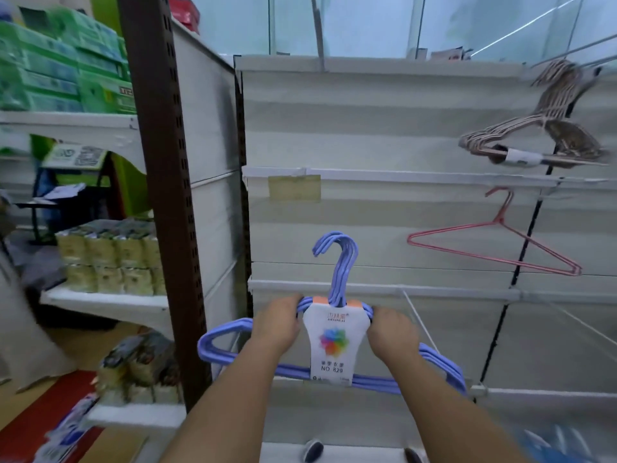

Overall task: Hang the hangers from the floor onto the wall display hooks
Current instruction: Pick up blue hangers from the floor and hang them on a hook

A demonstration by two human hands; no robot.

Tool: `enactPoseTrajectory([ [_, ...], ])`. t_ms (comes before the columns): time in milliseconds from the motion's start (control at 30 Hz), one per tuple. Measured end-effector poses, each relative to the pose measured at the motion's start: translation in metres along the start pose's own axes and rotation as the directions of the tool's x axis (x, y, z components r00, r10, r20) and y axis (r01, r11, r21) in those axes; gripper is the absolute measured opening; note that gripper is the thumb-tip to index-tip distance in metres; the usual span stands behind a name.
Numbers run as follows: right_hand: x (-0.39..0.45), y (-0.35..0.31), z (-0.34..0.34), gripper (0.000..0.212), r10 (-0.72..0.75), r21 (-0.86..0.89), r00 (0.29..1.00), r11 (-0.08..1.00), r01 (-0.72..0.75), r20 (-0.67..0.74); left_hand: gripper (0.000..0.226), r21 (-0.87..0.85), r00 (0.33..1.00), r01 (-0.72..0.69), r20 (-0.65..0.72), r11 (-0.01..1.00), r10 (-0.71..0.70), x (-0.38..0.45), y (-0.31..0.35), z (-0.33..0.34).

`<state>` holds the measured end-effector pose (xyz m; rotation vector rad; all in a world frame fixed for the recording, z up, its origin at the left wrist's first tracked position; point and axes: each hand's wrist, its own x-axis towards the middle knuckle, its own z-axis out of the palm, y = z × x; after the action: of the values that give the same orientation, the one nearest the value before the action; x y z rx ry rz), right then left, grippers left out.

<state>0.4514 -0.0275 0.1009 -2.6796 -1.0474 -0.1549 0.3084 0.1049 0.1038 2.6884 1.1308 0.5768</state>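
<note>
I hold a bundle of blue plastic hangers [337, 262] with a white label card upright in front of the white slat wall panel [367, 128]. My left hand [278, 324] grips the bundle's left shoulder and my right hand [392, 332] grips its right shoulder. The hooks point up and to the left, free of any display hook. A long wire display hook [419, 320] sticks out of the wall just right of my right hand. At the upper right, a bundle of beige hangers [534, 128] hangs from a hook, and a single pink wire hanger [500, 242] hangs below it.
A brown perforated shelf upright [163, 195] stands to the left, with shelves of packaged goods [110, 259] and green boxes [66, 61] behind it. More blue hangers [564, 444] lie blurred at the bottom right. My shoes [314, 451] show at the bottom edge.
</note>
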Motion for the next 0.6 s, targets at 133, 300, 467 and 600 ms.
enactPoseTrajectory([
  [133, 0.025, -0.006, -0.018, 0.026, 0.016, -0.006, 0.999, 1.000, -0.016, -0.040, 0.040, -0.005, 0.997, -0.012, -0.073, 1.000, 0.011, 0.027, 0.004, -0.008],
  [300, 0.059, -0.019, -0.038, 0.025, -0.024, -0.035, 0.994, 0.999, 0.020, -0.110, 0.047, -0.022, 0.988, 0.013, -0.156, 1.000, -0.017, 0.060, 0.007, -0.022],
  [467, 0.085, -0.036, -0.049, 0.028, -0.009, -0.003, 0.990, 1.000, 0.008, -0.143, 0.058, -0.166, 0.993, 0.041, -0.104, 0.985, -0.059, 0.087, 0.001, -0.040],
  [600, 0.100, -0.043, -0.051, 0.024, 0.013, -0.009, 0.980, 1.000, -0.015, -0.197, 0.058, -0.625, 0.977, 0.090, -0.094, 0.776, -0.190, 0.113, -0.001, -0.058],
])
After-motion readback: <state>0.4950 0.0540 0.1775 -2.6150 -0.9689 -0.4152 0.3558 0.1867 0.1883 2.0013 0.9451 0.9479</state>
